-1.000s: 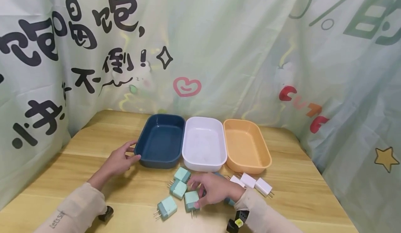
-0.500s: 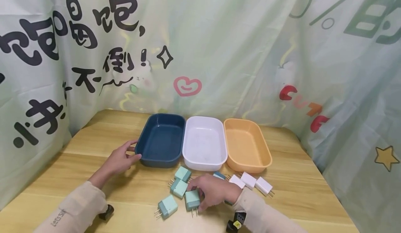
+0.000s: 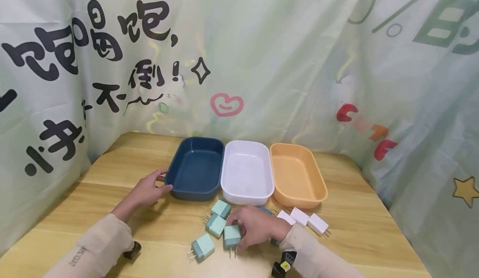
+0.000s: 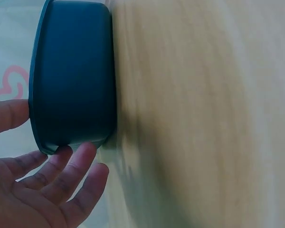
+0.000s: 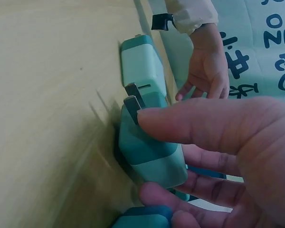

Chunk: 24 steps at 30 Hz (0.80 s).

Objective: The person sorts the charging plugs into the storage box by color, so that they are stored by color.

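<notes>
Charger (image 3: 232,234), two-tone green, flat-pronged

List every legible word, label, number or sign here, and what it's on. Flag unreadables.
"饱喝饱," curtain, left, black
"不倒!" curtain, left, black
"快" curtain, lower left, black
"CUTE" curtain, right, red to orange
"%" curtain, upper right, green
Left sleeve: small dark lettering, too blurred to read
Yellow patch by right sleeve: too small to tell
Plug adapters, trays: none readable

- wood-grained table (image 3: 359,211)
- pale, creased curtain (image 3: 269,62) behind the table and along both sides
- black lettering (image 3: 108,96), left
- pink heart (image 3: 226,107) near its middle
- colored "CUTE" (image 3: 378,132), right
- yellow star (image 3: 466,191), far right
</notes>
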Tool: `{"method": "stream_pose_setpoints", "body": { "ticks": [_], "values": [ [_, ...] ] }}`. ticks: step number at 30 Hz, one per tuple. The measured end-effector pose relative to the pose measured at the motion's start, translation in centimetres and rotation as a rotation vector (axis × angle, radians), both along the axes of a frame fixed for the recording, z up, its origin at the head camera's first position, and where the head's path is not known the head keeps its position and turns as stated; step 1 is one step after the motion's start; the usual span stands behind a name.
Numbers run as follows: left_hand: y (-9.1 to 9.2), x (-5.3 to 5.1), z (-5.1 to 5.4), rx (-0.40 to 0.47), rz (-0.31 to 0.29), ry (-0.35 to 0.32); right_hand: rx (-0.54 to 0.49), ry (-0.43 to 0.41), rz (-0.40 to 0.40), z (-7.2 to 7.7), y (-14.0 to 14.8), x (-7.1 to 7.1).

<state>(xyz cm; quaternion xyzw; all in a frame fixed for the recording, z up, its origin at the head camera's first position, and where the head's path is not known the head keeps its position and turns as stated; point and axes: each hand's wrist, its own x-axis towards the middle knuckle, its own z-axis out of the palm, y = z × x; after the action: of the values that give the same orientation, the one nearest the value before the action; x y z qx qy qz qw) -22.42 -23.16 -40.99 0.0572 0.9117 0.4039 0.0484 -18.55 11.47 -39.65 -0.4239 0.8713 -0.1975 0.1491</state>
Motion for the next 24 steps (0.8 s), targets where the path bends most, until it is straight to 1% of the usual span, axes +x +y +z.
{"method": "stream_pose_setpoints", "body": {
  "ticks": [5,7,10,12,15,18,24],
  "values": [
    [0.2,-0.3,0.3,-0.028,0.011,-0.014,-0.047,-0.086,-0.03,0.5,0.2,-0.2],
    [0.2,-0.3,0.5,-0.035,0.01,-0.016,-0.073,-0.129,-0.041,0.6,0.3,-0.4],
    [0.3,-0.2,0.5,-0.035,0.013,-0.024,-0.107,-0.172,-0.053,0.9,0.3,-0.7],
    [0.3,-0.1,0.5,-0.03,0.012,-0.027,-0.13,-0.182,-0.058,1.1,0.3,-1.0],
    [0.3,0.0,0.5,-0.02,0.017,-0.024,-0.161,-0.168,-0.053,1.6,0.3,-1.5],
    [0.3,0.0,0.5,-0.015,0.018,-0.018,-0.189,-0.176,-0.057,2.2,0.2,-2.1],
    [0.1,-0.2,0.3,-0.031,0.013,0.007,-0.228,-0.194,-0.092,3.3,0.0,-3.1]
  ]
}}
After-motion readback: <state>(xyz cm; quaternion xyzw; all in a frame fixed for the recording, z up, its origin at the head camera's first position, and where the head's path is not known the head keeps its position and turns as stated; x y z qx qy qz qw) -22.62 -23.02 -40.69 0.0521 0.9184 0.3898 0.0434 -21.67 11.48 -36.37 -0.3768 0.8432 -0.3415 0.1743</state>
